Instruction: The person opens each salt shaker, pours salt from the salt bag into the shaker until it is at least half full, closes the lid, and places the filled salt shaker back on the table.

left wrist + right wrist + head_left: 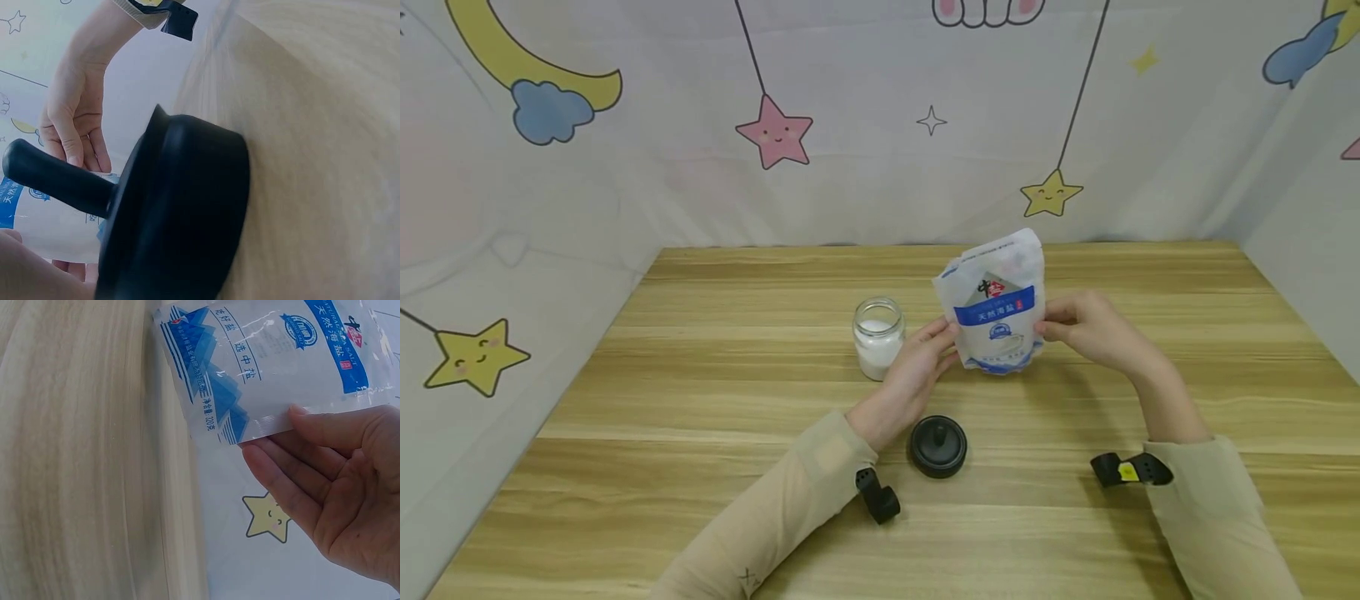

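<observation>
A white and blue salt bag [1000, 333] is held upright above the table, between both hands. My left hand [913, 375] grips its left side, thumb in front and fingers behind. On the opposite edge, my right hand [1093, 329] pinches the bag between thumb and fingers, as the right wrist view also shows on the printed bag [269, 356]. Just left of the left hand stands a lidless glass jar [877, 342] with white salt in it. Nearer to me lies a round black lid [938, 447] with a knob, large in the left wrist view as the lid [181, 206].
The wooden table [715, 400] spreads out under everything. Behind it hangs a pale curtain [865, 192] printed with stars and moons. Black straps with small devices sit at both cuffs, the left strap [876, 496] close to the lid.
</observation>
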`<action>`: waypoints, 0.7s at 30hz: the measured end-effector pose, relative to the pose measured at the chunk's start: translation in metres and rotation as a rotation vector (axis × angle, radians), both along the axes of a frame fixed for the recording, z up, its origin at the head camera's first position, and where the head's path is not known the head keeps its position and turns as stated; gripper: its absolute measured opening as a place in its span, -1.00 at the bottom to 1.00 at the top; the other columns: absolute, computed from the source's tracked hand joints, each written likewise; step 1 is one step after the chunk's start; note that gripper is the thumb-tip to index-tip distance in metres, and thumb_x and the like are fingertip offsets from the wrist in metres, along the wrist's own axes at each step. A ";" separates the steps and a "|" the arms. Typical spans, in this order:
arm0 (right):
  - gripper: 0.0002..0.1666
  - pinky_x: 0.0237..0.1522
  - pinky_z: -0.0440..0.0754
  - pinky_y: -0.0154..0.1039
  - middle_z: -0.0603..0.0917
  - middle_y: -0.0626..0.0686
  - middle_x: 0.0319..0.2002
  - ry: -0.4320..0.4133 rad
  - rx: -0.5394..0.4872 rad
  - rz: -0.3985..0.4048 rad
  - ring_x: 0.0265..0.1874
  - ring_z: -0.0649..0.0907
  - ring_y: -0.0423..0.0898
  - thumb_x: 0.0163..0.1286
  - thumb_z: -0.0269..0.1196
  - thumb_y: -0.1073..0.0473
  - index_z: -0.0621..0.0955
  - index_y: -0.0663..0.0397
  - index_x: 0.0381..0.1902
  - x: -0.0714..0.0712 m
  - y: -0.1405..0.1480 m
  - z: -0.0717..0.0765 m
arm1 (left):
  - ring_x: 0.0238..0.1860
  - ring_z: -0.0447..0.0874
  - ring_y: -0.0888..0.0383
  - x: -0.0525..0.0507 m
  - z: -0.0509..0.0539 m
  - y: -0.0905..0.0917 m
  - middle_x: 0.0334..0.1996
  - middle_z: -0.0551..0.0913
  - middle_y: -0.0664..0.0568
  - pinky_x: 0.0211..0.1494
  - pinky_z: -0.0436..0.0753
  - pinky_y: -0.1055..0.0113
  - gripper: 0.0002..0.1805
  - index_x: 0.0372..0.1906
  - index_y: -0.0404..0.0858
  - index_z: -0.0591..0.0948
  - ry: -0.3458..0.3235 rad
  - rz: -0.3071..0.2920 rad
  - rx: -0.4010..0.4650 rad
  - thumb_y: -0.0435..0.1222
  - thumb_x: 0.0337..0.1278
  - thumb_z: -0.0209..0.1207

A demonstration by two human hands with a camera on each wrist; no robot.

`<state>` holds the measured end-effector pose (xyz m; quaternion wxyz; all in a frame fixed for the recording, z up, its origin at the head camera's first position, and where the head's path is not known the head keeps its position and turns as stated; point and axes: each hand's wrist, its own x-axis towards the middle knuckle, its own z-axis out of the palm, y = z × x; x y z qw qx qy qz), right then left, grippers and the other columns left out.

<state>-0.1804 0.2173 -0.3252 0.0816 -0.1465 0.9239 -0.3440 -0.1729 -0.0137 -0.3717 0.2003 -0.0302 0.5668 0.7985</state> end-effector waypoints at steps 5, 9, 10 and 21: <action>-0.70 0.04 0.62 0.14 0.71 0.27 -0.05 -0.009 0.007 -0.005 -0.02 0.67 0.15 0.42 0.13 0.26 0.64 0.28 0.02 0.000 0.001 0.000 | 0.41 0.30 0.06 -0.001 0.002 0.001 0.39 0.36 0.01 0.47 0.33 0.17 -0.56 0.34 -0.22 0.40 -0.002 0.000 -0.005 -0.27 0.43 -0.04; -0.70 0.04 0.62 0.14 0.72 0.26 -0.06 -0.012 0.009 -0.012 -0.02 0.67 0.14 0.42 0.13 0.25 0.65 0.27 0.01 0.000 0.001 0.000 | 0.42 0.27 0.07 -0.001 0.004 0.002 0.40 0.35 0.00 0.47 0.33 0.17 -0.55 0.34 -0.24 0.40 -0.005 0.003 -0.014 -0.27 0.42 -0.03; -0.70 0.04 0.62 0.13 0.72 0.26 -0.06 -0.015 0.010 -0.014 -0.03 0.67 0.14 0.42 0.13 0.25 0.65 0.27 0.01 0.000 0.001 0.000 | 0.43 0.27 0.07 -0.001 0.004 0.002 0.40 0.35 0.00 0.47 0.33 0.17 -0.55 0.34 -0.24 0.40 -0.006 0.001 -0.016 -0.27 0.42 -0.03; -0.74 0.01 0.64 0.10 0.73 0.23 -0.10 -0.032 0.012 -0.008 -0.08 0.69 0.09 0.40 0.15 0.25 0.68 0.26 -0.07 -0.002 0.004 -0.004 | 0.41 0.29 0.00 -0.001 0.008 0.002 0.42 0.33 0.03 0.56 0.08 0.05 -0.53 0.37 -0.17 0.38 0.024 -0.040 -0.102 -0.21 0.43 -0.03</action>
